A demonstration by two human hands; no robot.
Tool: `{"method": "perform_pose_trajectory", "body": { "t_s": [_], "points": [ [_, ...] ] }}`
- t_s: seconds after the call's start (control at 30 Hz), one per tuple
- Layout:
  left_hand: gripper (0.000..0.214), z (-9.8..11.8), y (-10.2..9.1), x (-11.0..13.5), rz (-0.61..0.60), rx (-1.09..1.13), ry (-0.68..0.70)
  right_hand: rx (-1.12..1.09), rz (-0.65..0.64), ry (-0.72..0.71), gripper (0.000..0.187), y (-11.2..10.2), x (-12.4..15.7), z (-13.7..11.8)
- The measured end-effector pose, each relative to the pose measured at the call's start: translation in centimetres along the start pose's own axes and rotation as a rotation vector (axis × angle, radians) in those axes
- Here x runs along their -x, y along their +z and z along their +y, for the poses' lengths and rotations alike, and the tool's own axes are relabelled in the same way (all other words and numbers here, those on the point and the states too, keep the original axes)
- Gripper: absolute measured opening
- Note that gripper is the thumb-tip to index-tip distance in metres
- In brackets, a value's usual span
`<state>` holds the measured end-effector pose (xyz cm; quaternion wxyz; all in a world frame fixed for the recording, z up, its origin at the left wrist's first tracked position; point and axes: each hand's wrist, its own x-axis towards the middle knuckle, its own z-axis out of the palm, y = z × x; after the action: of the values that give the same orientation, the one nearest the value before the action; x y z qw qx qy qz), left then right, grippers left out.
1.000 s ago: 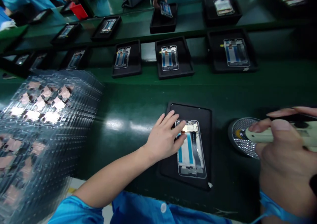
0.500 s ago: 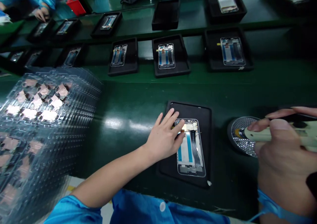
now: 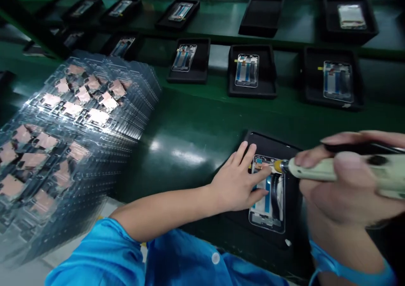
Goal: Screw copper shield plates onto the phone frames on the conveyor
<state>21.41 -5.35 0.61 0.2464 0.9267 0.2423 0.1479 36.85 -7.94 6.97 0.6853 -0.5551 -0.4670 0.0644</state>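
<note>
A phone frame with its inner parts exposed (image 3: 267, 220) lies in a shallow black tray (image 3: 274, 141). My left hand (image 3: 232, 187) rests over its left side, fingers spread and fingertips touching the upper part near the circuit board. My right hand (image 3: 348, 193) is wrapped round a cream electric screwdriver (image 3: 329, 170), held level. Its yellow tip is over the upper right of the phone; whether it touches cannot be seen, as the tip is blurred. A black, slim object (image 3: 363, 147) lies along the top of the screwdriver, under my right fingers.
Stacked clear plastic trays (image 3: 139, 104) with copper-coloured parts stand on the left. Behind, black trays with phone frames (image 3: 247, 70) line a green shelf. An upper row holds more, including a tray without a phone (image 3: 262, 16). A green post (image 3: 34, 24) slants at upper left.
My right hand has brought the screwdriver from the round metal dish at the right to the phone's upper part. My left hand stays on the phone. The view has shifted right.
</note>
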Motion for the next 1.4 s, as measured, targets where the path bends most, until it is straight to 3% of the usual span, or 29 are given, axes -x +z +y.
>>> {"method": "perform_pose_trajectory", "body": {
  "t_s": [0.1,0.43,0.67,0.9,0.93,1.0,1.1,1.2,1.4],
  "points": [
    [0.054,0.1,0.2,0.0,-0.016,0.008,-0.004,-0.192,-0.036,-0.003,0.031,2.2,0.2,0.9],
    [0.052,0.2,0.0,-0.1,-0.034,0.0,-0.012,-0.265,-0.093,-0.018,0.037,2.1,0.4,2.1],
    [0.052,0.4,0.1,-0.3,-0.054,0.001,-0.021,-0.224,-0.038,0.025,0.032,2.6,0.7,1.9],
    [0.048,0.0,-2.7,1.8,-0.11,-0.08,0.075,-0.122,-0.102,0.237,0.024,3.0,0.8,0.3],
    [0.046,0.1,-3.2,2.3,-0.1,-0.084,0.006,-0.107,-0.099,0.253,0.026,3.0,0.9,0.3],
    [0.046,0.6,-3.7,2.9,-0.096,-0.099,-0.258,-0.08,-0.078,0.259,0.028,2.8,1.1,0.4],
    [0.039,1.5,-3.3,2.5,-0.195,-0.119,-0.529,-0.096,-0.079,0.261,0.028,2.4,1.5,1.1],
    [0.03,2.2,-2.4,1.2,-0.26,-0.111,-0.566,-0.132,-0.093,0.264,0.031,2.0,1.8,1.8],
    [0.033,2.7,-2.1,0.8,-0.268,-0.161,-0.626,-0.063,-0.168,0.333,0.041,1.3,2.1,2.9]
  ]
}}
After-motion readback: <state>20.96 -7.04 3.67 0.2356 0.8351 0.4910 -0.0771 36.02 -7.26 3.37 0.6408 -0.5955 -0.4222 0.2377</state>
